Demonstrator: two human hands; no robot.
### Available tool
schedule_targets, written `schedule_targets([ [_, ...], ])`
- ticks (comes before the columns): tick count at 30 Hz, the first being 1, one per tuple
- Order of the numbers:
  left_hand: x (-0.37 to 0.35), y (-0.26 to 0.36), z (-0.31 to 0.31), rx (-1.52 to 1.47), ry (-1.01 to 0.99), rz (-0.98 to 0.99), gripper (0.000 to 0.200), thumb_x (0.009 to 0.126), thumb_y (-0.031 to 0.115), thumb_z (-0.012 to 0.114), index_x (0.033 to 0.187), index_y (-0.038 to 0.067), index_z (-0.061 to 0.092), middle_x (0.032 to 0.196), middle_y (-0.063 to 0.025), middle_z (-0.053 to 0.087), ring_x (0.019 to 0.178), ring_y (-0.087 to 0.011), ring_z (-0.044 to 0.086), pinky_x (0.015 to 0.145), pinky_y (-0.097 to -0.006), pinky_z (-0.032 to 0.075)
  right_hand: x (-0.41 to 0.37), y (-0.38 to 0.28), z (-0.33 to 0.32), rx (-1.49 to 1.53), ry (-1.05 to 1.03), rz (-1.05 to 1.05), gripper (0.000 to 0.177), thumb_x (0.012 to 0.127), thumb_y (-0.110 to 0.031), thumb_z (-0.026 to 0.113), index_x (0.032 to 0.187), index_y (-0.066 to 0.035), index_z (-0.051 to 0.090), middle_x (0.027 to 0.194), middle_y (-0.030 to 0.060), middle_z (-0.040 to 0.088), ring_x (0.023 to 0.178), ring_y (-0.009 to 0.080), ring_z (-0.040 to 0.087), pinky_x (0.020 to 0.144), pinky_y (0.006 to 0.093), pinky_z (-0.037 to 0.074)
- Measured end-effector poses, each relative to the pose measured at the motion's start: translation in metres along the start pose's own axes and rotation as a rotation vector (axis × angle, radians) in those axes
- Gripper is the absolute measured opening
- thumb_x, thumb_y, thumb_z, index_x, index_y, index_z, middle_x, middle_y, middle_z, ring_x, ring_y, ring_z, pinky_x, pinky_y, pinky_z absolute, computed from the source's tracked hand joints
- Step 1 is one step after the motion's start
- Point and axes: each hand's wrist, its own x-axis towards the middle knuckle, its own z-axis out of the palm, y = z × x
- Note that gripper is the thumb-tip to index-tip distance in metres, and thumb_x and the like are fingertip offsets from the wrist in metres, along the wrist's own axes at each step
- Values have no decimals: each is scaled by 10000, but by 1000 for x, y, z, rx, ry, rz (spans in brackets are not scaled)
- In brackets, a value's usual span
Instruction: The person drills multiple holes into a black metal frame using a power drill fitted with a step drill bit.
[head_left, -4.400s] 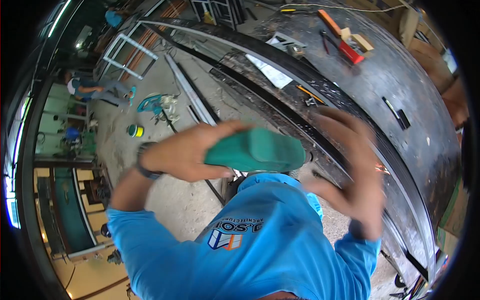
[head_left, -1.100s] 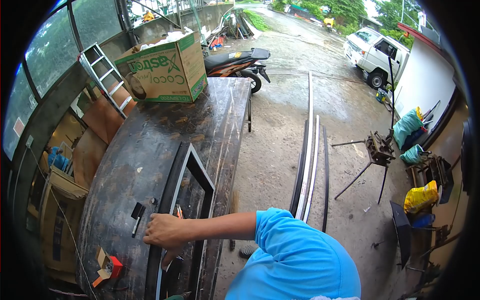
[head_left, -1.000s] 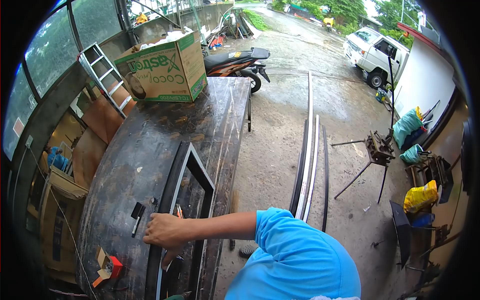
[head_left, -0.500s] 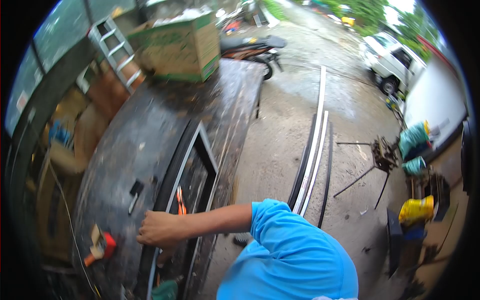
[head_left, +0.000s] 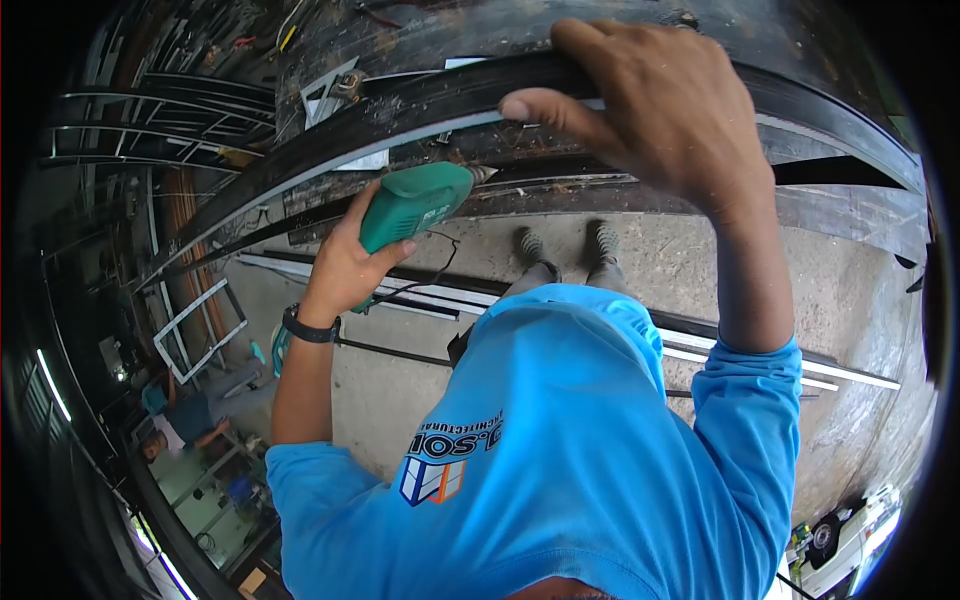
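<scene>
My left hand (head_left: 345, 265) is wrapped round the green power tool (head_left: 420, 200), whose pointed metal tip faces right beneath a long dark frame (head_left: 400, 112). Over the right part of that frame's upper bar lies my right hand (head_left: 670, 110), its fingers over the far edge and its thumb on the near side. The frame rests along the dark worktable (head_left: 510, 28). A black cord (head_left: 445, 262) hangs near the tool. The tool's handle is partly hidden by my left hand.
Long metal strips (head_left: 850, 372) lie on the floor behind my feet (head_left: 600, 240). Metal bars are stacked at the far left. Another person (head_left: 190, 415) is at the lower left, near a light rectangular frame (head_left: 200, 330). A white vehicle (head_left: 850, 545) stands at the lower right.
The view has swung from along the table down to my body. My left hand with the green tool has come into view. My right hand is still on the frame.
</scene>
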Motion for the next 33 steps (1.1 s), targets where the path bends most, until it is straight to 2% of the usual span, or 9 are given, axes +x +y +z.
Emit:
schedule_targets([
  [3,0,0,0,-10,14,29,832,851,246,832,1540,30,418,1361,-231,646,1260,-344,640,1057,-411,491,7,-1,-26,-4,-189,72,810,935,-835,410,822,-62,627,609,64,580,525,217,579,537,396,484],
  [9,11,0,3,27,-44,39,854,862,265,828,1552,22,386,1360,-244,643,1246,-371,649,1049,-424,503,-3,-7,-24,-47,-92,43,814,935,-849,379,837,-77,619,614,28,543,494,146,485,504,335,440],
  [16,20,0,3,94,-74,17,867,871,298,827,1552,13,371,1362,-254,640,1263,-373,641,1051,-436,504,-11,-8,-22,-59,-141,41,802,937,-849,368,826,-92,606,635,5,541,502,107,445,497,294,411],
  [21,28,17,-4,106,-136,5,838,866,269,827,1532,-2,397,1325,-223,649,1260,-310,621,1068,-396,470,-13,-8,-27,-40,-87,4,774,957,-814,400,816,-81,607,643,19,556,520,129,491,517,320,448],
  [24,41,11,-5,241,-121,168,779,873,288,819,1496,0,449,1281,-221,663,1201,-324,643,1039,-400,490,-12,-9,-30,-18,-112,5,755,969,-784,430,823,-67,615,656,34,581,543,146,537,534,337,474],
  [27,59,21,-13,285,-236,181,698,887,316,808,1438,1,520,1266,-203,675,1159,-308,655,1019,-395,500,-13,-8,-29,12,-89,21,741,970,-764,462,839,-55,630,677,52,615,574,164,586,546,360,487],
  [30,68,42,-15,116,-345,-278,601,916,380,775,1374,36,594,1154,-149,716,1039,-256,686,949,-395,529,-13,-28,-38,-63,-107,140,703,950,-743,521,896,-54,650,725,82,650,628,226,637,592,398,504],
  [31,70,44,-10,124,-379,-210,581,928,408,755,1364,53,608,1102,-126,721,1000,-236,688,925,-398,536,-16,-28,-35,-61,-70,146,685,940,-732,545,939,-57,660,759,95,663,663,254,653,621,411,510],
  [33,71,26,2,165,-333,-30,546,953,479,705,1336,94,646,995,-90,727,917,-210,693,867,-411,551,-26,1,2,99,203,-45,661,915,-701,599,1100,-73,690,879,127,694,785,319,681,714,434,526],
])
